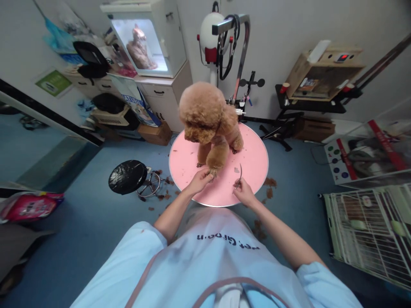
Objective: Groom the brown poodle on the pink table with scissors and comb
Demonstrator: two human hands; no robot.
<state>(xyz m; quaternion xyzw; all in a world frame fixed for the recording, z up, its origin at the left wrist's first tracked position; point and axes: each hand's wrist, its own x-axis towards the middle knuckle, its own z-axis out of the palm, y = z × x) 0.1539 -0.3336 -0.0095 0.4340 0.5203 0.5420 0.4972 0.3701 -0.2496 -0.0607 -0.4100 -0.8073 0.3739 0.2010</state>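
Note:
A curly brown poodle [202, 107] sits on a round pink table [253, 154], its head lowered and turned to the left. My left hand [201, 181] is closed on the dog's front paw [213, 171], at the near side of the table. To the right, my right hand [244, 192] grips a pair of scissors [240, 170] by the handles, with the thin curved blades pointing away from me. The scissors are apart from the dog. A small grey piece [236, 170] lies on the tabletop beside the blades.
Behind the table rise a metal grooming arm [245, 47] with a black loop and a white dryer [210, 36]. A black round stool [127, 176] stands at left, a wire cage [369, 231] at right. Brown hair clippings [269, 183] litter the floor. A cat [140, 49] sits inside a lit cabinet.

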